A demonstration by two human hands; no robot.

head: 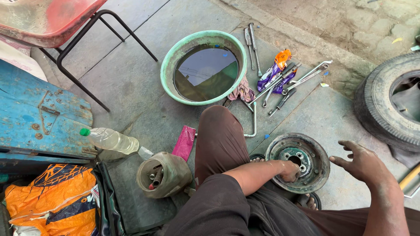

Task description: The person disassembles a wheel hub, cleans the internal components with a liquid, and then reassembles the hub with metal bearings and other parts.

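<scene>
A round, worn metal wheel rim [302, 154] lies flat on the concrete in front of me, with bolt holes around its centre. My left hand [289, 170] rests on the rim's near edge, fingers curled against the metal by the hub. My right hand [361, 161] hovers just right of the rim, greasy, fingers spread, holding nothing. My bent knee in dark brown trousers [221, 140] rises left of the rim, and bare toes [310, 202] show below it.
A green basin [168, 65] of dark water sits ahead, a rag beside it. Wrenches and spanners [284, 81] lie to its right. A tyre [376, 105] is at far right. A plastic bottle [109, 140], a jar of tools [164, 175], a blue wooden bench [39, 118] and an orange bag [48, 201] are left.
</scene>
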